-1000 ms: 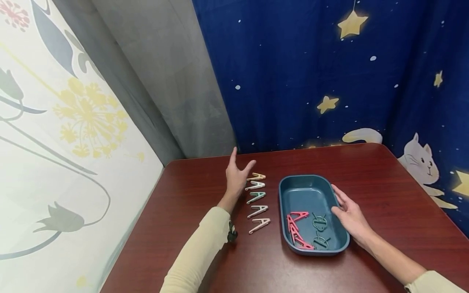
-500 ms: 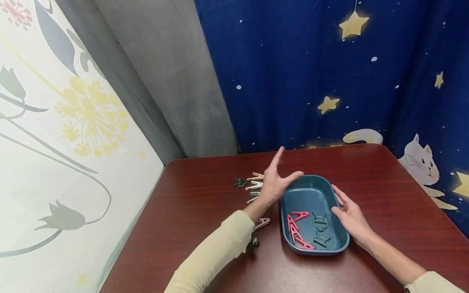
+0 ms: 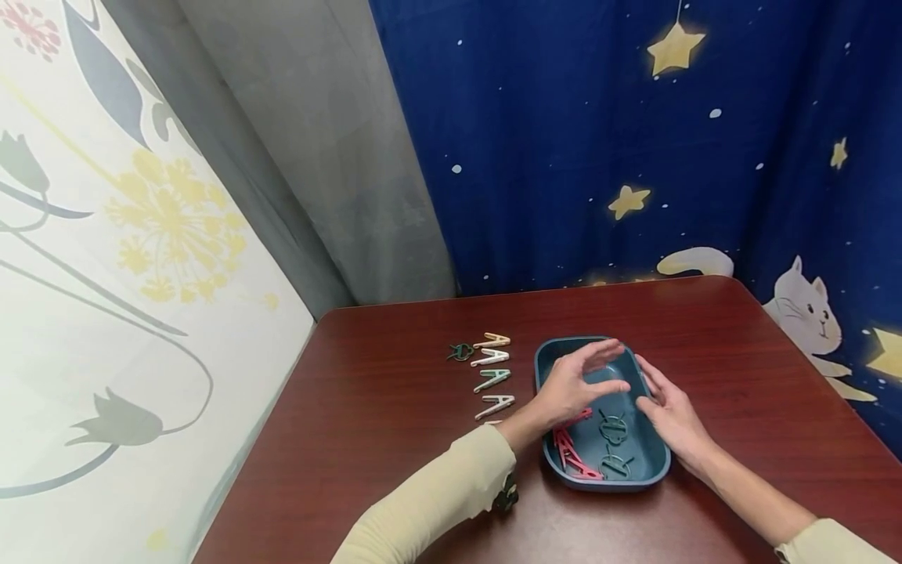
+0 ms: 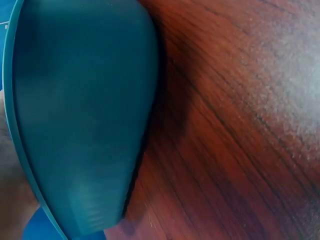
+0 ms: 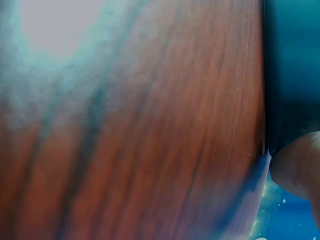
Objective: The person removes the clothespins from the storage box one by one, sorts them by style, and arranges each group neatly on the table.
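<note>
My left hand [image 3: 574,384] hovers over the blue-green tray [image 3: 606,486], its fingers extended and thumb apart, with nothing between them. The right hand [image 3: 672,419] holds the tray by its right rim, thumb on the rim and fingers along the outer wall. Inside the tray, several pink clothespins [image 3: 567,450] lie partly under the left hand. Beside them are two dark green, round-outlined clips [image 3: 613,429]. The tray's outer wall [image 4: 85,110] fills much of the left wrist view. A fingertip [image 5: 297,165] of the right hand shows at the tray in the right wrist view.
Left of the tray, a column of clothespins lies on the brown table [image 3: 395,439]: yellow [image 3: 493,340], white [image 3: 491,357], green [image 3: 492,380] and pale [image 3: 496,406]; another is mostly hidden by the left arm. A third green clip [image 3: 461,352] lies beside the yellow one. Curtains hang behind the table.
My left hand has moved right from beside the clothespin column to over the tray, uncovering the green clip beside the yellow clothespin. The right hand and tray stay put.
</note>
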Demonstrator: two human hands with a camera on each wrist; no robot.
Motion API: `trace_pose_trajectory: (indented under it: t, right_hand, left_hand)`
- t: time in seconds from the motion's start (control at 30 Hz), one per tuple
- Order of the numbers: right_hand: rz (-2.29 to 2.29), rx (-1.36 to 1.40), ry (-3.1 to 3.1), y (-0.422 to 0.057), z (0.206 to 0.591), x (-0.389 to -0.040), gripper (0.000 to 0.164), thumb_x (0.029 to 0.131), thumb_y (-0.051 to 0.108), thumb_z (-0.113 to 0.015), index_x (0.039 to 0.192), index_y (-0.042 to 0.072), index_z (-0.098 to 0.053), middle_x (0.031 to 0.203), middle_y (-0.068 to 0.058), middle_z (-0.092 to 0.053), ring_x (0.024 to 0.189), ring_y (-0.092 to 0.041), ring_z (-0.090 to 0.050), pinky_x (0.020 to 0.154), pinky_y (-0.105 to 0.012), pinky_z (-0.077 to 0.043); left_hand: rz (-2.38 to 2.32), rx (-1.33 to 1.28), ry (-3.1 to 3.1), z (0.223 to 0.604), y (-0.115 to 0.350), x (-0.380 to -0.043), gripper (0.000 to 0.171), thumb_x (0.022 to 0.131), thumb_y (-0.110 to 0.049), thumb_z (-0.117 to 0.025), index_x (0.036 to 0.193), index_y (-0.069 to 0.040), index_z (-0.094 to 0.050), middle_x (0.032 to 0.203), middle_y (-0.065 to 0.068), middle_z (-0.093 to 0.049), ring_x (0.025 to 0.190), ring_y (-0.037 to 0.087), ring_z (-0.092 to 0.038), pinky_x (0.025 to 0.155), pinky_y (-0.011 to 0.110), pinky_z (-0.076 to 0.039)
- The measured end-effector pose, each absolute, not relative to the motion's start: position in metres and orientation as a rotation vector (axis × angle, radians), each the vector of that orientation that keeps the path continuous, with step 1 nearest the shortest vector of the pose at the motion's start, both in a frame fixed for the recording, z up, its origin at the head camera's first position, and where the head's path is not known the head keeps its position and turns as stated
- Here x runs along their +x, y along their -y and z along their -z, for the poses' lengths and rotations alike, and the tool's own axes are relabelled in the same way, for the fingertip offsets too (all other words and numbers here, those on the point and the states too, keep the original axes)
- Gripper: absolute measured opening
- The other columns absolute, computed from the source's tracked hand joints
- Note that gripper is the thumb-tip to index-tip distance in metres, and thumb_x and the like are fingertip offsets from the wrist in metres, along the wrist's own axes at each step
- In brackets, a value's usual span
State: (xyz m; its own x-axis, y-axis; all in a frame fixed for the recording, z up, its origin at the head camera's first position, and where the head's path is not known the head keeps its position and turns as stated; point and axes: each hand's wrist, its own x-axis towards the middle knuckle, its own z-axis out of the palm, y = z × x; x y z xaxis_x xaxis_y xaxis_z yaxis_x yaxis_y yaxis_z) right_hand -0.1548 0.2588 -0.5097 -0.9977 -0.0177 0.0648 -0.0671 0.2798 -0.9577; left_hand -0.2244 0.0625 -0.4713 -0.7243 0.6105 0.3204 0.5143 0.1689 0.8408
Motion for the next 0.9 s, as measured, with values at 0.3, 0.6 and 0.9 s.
trace_pose_trajectory:
  t: [0.3,0.6,0.9]
  right_hand:
    - [-1.879,0.112,2.482,-0.2598,0.5075,-0.1556,0.072,0.107,-0.004,-0.045,0.170,0.007,-0.014,0.167,-0.028,-0.028,0.147,-0.048,-0.038,0.087,-0.009,-0.047]
    - [-1.857,0.128,2.496,-0.2599,0.5065,-0.1542,0.073,0.106,-0.005,-0.046,0.171,0.008,-0.015,0.167,-0.027,-0.030,0.139,-0.029,-0.051,0.087,-0.014,-0.051]
    - [-1.880,0.143,2.486,-0.2604,0.5088,-0.1522,0.075,0.105,-0.006,-0.047,0.171,0.009,-0.014,0.166,-0.028,-0.030,0.135,-0.032,-0.054,0.086,-0.019,-0.054]
  left_hand:
    - [-1.426,0.976,-2.305,0.4710,-0.0632,-0.2211,0.055,0.096,-0.018,-0.081,0.148,-0.014,-0.062,0.138,-0.006,-0.071,0.127,0.000,-0.062,0.098,0.022,-0.052]
    - [-1.214,0.915,-2.349,0.4740,-0.0671,-0.2221,0.041,0.091,-0.013,-0.086,0.131,-0.018,-0.076,0.116,-0.010,-0.079,0.113,-0.008,-0.066,0.098,0.015,-0.047]
    - [-0.915,0.938,-2.412,0.4766,-0.0708,-0.2219,0.043,0.088,-0.019,-0.090,0.128,-0.023,-0.078,0.109,-0.020,-0.078,0.110,-0.017,-0.061,0.110,0.014,-0.033]
